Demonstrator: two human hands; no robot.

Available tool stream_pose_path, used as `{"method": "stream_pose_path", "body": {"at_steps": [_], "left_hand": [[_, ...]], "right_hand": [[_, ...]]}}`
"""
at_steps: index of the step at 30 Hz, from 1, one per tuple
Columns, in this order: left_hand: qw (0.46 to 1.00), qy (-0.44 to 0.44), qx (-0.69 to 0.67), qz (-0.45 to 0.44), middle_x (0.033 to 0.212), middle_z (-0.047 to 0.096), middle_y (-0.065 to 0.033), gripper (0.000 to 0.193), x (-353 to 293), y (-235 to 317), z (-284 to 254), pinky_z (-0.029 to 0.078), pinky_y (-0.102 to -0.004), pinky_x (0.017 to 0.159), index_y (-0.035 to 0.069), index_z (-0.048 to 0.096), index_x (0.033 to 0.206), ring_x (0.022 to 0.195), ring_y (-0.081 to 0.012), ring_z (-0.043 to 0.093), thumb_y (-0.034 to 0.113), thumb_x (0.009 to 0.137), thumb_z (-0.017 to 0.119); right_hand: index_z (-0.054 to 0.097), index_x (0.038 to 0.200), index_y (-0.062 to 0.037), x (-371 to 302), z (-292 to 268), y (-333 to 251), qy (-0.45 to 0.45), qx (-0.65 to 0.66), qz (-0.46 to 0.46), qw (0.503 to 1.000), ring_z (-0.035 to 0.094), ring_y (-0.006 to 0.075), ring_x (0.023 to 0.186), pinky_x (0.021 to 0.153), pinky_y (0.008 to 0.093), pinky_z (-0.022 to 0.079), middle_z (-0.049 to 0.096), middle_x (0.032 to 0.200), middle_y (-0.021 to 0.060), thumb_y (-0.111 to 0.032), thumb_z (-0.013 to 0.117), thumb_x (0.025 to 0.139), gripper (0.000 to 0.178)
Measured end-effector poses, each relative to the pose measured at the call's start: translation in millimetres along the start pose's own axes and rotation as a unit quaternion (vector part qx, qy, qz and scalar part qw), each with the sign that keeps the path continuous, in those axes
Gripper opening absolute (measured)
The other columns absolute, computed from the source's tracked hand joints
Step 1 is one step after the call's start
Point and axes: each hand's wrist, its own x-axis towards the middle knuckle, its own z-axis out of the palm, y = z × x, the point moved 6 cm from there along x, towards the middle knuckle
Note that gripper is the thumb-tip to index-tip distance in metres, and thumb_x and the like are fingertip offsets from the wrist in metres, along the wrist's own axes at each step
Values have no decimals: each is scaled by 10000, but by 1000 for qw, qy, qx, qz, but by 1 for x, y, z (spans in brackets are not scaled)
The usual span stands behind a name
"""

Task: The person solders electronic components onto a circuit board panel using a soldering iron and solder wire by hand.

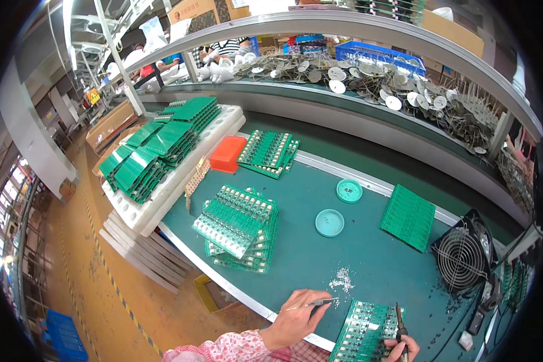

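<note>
My left hand is closed on a pair of metal tweezers, whose tips point right, just below a small scatter of tiny whitish parts on the green mat. At the lower right edge, my right hand grips a soldering iron, held upright over a green circuit board panel. That panel lies in front of me, with rows of small pale components on it. Part of my right hand is cut off by the picture's lower edge. Whether the iron's tip touches the board I cannot tell.
Stacked board panels lie left of centre, more beside a red box. A foam tray holds many boards. Two round teal dishes sit mid-table. A bare green panel and a black fan stand right.
</note>
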Motion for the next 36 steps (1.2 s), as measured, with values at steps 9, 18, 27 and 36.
{"method": "stream_pose_path", "body": {"at_steps": [9,18,27,36], "left_hand": [[1000,-18,1,-10,1071,705,-35,283,-3,-7,9,502,-350,877,57,674,1076,936,-233,667,12,811,764],[996,-42,-6,-75,1033,680,-111,226,-3,-6,9,501,-435,859,58,679,1064,948,-326,628,43,842,721],[997,-26,-42,-67,1071,715,-48,309,-3,-11,9,503,-348,890,75,660,1097,950,-225,669,8,814,765],[993,-73,-50,-72,1051,677,-105,205,-1,-1,9,494,-426,867,27,675,1060,962,-300,631,51,858,706]], "right_hand": [[532,1198,4,9,-8,-13,-78,-196,-61,976,642,239,928,814,364,533,646,1076,174,-197,506,1045,255],[550,1161,15,11,-3,-21,-65,-215,-158,961,656,250,851,725,344,549,653,1042,185,-128,521,1027,199],[556,1157,7,10,1,-25,-62,-240,-158,956,652,262,859,756,363,542,648,1025,173,-95,543,1010,180],[583,1122,20,9,-2,-19,-61,-233,-204,949,655,248,815,704,360,535,666,980,173,-155,505,1031,212]]}}
